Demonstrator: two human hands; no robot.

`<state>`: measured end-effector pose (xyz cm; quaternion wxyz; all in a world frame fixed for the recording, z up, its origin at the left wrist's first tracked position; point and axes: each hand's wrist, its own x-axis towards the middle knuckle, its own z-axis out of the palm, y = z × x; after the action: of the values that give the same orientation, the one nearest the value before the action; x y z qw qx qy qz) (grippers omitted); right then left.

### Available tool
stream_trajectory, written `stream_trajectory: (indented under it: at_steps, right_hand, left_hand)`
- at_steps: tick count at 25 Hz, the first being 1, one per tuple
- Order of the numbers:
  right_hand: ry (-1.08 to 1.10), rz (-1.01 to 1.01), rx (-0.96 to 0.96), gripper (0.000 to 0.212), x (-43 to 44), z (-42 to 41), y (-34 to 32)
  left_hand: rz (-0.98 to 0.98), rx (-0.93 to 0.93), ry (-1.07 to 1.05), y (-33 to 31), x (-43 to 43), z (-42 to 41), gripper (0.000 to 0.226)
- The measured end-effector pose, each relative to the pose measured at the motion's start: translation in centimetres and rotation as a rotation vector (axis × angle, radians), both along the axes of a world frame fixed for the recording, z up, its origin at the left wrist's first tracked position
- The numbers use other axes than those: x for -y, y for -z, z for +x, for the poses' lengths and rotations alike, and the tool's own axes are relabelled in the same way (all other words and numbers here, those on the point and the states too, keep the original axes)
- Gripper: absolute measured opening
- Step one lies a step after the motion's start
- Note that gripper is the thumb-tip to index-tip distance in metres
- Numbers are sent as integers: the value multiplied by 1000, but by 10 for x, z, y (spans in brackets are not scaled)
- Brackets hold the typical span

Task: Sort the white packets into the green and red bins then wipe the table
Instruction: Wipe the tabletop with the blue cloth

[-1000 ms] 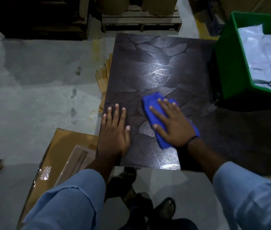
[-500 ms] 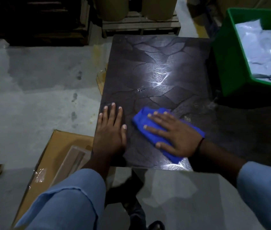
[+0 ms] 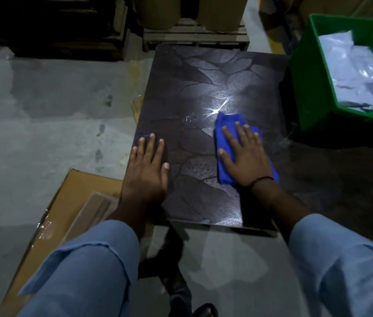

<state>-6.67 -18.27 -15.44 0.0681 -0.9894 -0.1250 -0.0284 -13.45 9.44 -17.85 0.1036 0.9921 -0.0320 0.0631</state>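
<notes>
Step in hand: wiping. The sorting looks finished, since no packets show on the counter point(image 3: 203, 83).
Right hand point(image 3: 247, 159): flat, with fingers straight and spread. The palm presses the blue cloth point(image 3: 227, 121) onto the counter, and nothing is curled round it.
Blue cloth: bunched under the right hand on the right half of the dark counter. It shows beyond the fingertips and beside the wrist. Its long axis runs away from the person, in line with the hand.
Left hand point(image 3: 146, 170): flat, with fingers straight and close together. It rests at the counter's left edge, holds nothing, and lies apart from the cloth; it is probably bracing.
White packets point(image 3: 359, 76): heaped inside the green bin point(image 3: 306, 83), just beside the counter's far right corner.
Red bin: not in view.
Relation that matters: bare counter lies left of the cloth, between the two hands, and ahead toward the far edge. Only the right hand is on the cloth, so a stroke would likely go left or forward from there.
Risk: a long leftward stroke would meet the left hand.
Nearby: a cardboard box point(image 3: 66, 202) lies on the floor by the counter's near left corner.
</notes>
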Motion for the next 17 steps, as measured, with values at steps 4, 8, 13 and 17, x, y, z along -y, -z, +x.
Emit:
stream_trajectory:
  at_steps: [4, 8, 13, 17]
  right_hand:
    - [-242, -10, -3, 69, -53, -51, 3]
    - [-674, -80, -25, 67, -18, -47, -1]
    - [105, 6, -18, 68, -53, -8, 6]
    - [-470, -57, -6, 65, -49, -34, 5]
  left_hand:
    - [-14, 8, 3, 3, -3, 1, 65]
    - [-1, 18, 11, 4, -1, 0, 65]
    - [-10, -3, 5, 2, -7, 4, 65]
    - [-24, 48, 26, 5, 3, -4, 63]
